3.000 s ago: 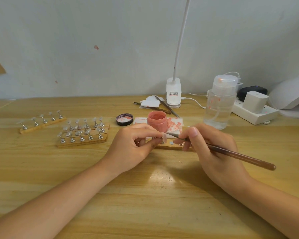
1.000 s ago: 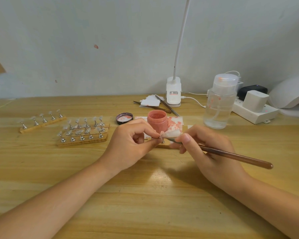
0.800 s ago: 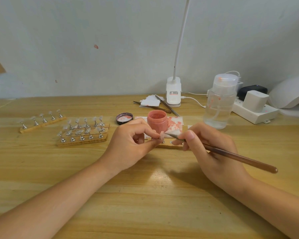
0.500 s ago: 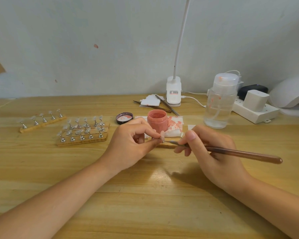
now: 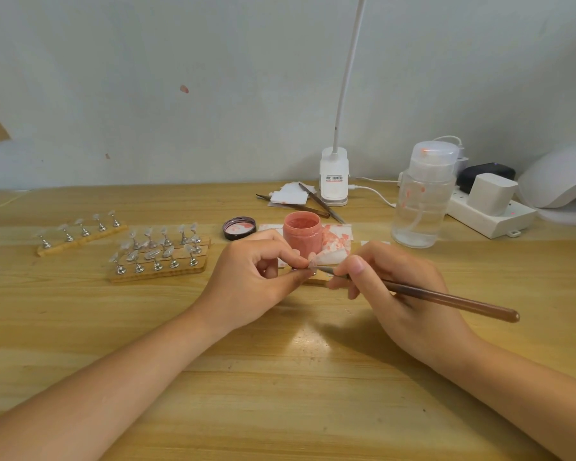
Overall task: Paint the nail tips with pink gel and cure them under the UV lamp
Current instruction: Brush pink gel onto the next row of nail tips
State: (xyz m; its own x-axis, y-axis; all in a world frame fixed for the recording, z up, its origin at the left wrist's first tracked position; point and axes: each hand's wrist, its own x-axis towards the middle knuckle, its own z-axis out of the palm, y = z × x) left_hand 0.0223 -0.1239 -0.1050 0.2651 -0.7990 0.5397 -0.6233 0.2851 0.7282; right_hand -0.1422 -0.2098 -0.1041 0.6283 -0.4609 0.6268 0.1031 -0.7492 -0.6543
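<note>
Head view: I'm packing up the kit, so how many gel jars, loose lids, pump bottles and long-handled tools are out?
Pink gel jar: 1
Loose lid: 1
Clear pump bottle: 1
Long-handled tools: 3, the held brush and two lying at the back
Total: 6

Home nail-art desk; wooden table [image 5: 280,394], nail-tip stands [image 5: 158,257], pink gel jar [image 5: 302,234], UV lamp [image 5: 561,181]

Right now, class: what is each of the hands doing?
Left hand: pinching a nail tip on its stand.
Right hand: gripping the brush.
</note>
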